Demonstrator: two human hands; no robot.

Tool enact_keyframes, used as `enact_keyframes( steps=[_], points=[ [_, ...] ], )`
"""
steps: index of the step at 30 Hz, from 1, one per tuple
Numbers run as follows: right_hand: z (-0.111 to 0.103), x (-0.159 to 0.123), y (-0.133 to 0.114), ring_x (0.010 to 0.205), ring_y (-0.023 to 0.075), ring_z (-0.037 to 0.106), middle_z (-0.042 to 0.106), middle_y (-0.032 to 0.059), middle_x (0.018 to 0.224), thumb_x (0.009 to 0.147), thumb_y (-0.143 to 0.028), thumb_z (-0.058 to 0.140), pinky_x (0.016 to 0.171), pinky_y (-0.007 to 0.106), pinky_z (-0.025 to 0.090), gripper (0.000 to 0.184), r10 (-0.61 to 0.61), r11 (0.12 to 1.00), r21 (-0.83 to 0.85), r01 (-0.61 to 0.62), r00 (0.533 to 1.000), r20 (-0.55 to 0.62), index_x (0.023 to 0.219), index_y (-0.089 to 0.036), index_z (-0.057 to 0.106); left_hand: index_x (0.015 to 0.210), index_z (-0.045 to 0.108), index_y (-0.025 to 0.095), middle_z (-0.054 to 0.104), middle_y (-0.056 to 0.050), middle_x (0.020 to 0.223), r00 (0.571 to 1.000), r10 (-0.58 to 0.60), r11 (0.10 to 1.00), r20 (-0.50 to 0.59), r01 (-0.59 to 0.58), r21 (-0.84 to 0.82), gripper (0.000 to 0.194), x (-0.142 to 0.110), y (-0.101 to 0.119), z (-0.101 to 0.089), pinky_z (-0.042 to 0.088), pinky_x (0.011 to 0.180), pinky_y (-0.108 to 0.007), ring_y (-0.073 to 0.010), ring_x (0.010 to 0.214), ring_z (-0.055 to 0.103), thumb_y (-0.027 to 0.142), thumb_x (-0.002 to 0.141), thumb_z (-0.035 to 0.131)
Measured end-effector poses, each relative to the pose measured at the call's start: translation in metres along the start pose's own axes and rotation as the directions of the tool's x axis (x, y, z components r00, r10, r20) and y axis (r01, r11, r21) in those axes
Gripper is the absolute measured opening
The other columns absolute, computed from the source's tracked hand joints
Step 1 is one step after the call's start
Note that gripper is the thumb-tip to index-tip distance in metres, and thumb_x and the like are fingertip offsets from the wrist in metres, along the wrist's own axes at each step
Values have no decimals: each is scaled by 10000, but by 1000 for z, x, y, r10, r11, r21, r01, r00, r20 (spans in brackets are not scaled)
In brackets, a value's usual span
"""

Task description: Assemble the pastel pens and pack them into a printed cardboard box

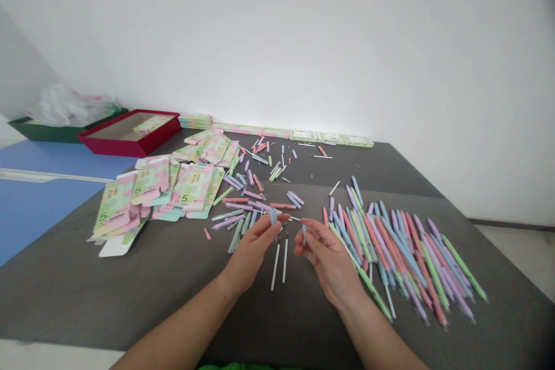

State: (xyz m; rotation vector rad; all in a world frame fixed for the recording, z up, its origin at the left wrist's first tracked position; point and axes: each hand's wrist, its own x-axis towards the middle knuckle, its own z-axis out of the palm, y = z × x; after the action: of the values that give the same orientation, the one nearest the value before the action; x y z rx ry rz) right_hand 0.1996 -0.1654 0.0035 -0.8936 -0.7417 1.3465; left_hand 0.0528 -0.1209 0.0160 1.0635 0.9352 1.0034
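The table (pixel 182 277) has a dark grey top. Pastel pens (pixel 405 257) lie in a broad, overlapping spread at the right of the frame. Loose pen parts (pixel 252 195) scatter across the centre, with two white refills (pixel 275 266) side by side at lower centre. Flat printed cartons (pixel 195 188) overlap at the left, and a row of boxes (pixel 303 136) lines the far edge, upper centre.

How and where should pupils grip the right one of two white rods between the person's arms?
Probably pinch the right rod midway from above, across its long sides: it's slim, appears to lie flat and points away from the camera, beside the left rod.
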Motion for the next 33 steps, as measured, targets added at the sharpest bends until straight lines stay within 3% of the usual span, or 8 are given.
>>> enact_keyframes(
  steps=[6, 11, 15, 20, 24, 26, 28, 33],
  points=[
    [0, 1, -2, 674, 119, 585, 642, 0, 781, 775, -290, 655, 655, 264, 488, 201, 39, 998, 49, -38, 999, -19, 967, -231, 653, 1058, 660, 224, 656, -22, 1010, 998, 22, 996, 61, -27, 85, 297, 3, -5, -3, 393, 827, -279, -185, 952, 546, 357, 805, 578],
    [-1, 1, -1, 742, 117, 596, 662, -7, 814, 804, -273, 631, 713, 261, 467, 167, -58, 998, -16, 57, 997, -54, 967, -236, 635, 1060, 650, 213, 620, -28, 959, 958, 218, 884, 186, -274, 378, 266, 5, -4, -5, 407, 845, -304, -174, 922, 544, 307, 828, 560],
    [-4, 2, 2, 790, 123, 602, 679, -8, 840, 811, -265, 627, 723, 263, 455, 171, -183, 980, -96, 173, 976, -119, 982, -249, 623, 1065, 645, 230, 564, -16, 837, 885, 382, 697, 267, -465, 545, 254, 5, -6, -5, 441, 703, -261, -134, 755, 525, 242, 818, 584],
    [-5, 1, 1, 773, 117, 608, 691, -13, 835, 817, -231, 617, 709, 258, 452, 165, -339, 932, -191, 309, 929, -151, 979, -256, 629, 1078, 629, 236, 536, -24, 863, 712, 609, 438, 349, -669, 600, 290, 0, -11, -10, 440, 685, -238, -124, 784, 515, 135, 812, 579],
    [-5, -2, 1, 755, 112, 605, 698, -12, 834, 817, -212, 613, 721, 262, 456, 163, -373, 914, -226, 337, 918, -137, 973, -256, 634, 1087, 622, 231, 537, -28, 890, 651, 662, 360, 371, -710, 605, 328, -5, -10, -11, 443, 677, -225, -122, 804, 521, 94, 790, 593],
    [-5, -2, 1, 757, 109, 606, 702, -11, 842, 818, -209, 613, 731, 263, 457, 166, -371, 914, -227, 336, 919, -135, 975, -258, 635, 1075, 628, 226, 540, -26, 884, 649, 669, 359, 363, -709, 607, 319, -6, -7, -10, 443, 678, -221, -119, 799, 524, 93, 787, 595],
    [-5, -2, 1, 760, 109, 608, 705, -10, 839, 814, -210, 618, 734, 262, 458, 166, -366, 918, -219, 332, 921, -136, 972, -260, 636, 1055, 636, 218, 551, -25, 871, 676, 657, 403, 335, -690, 602, 283, -6, -4, -8, 446, 685, -225, -123, 796, 533, 120, 793, 597],
    [-3, 0, 0, 751, 122, 614, 704, -5, 831, 799, -241, 641, 677, 253, 457, 178, -260, 962, -120, 244, 954, -148, 976, -251, 627, 1041, 633, 203, 604, -24, 865, 872, 446, 653, 201, -470, 593, 231, -1, -1, -4, 454, 709, -254, -141, 773, 558, 245, 820, 580]
  ],
)
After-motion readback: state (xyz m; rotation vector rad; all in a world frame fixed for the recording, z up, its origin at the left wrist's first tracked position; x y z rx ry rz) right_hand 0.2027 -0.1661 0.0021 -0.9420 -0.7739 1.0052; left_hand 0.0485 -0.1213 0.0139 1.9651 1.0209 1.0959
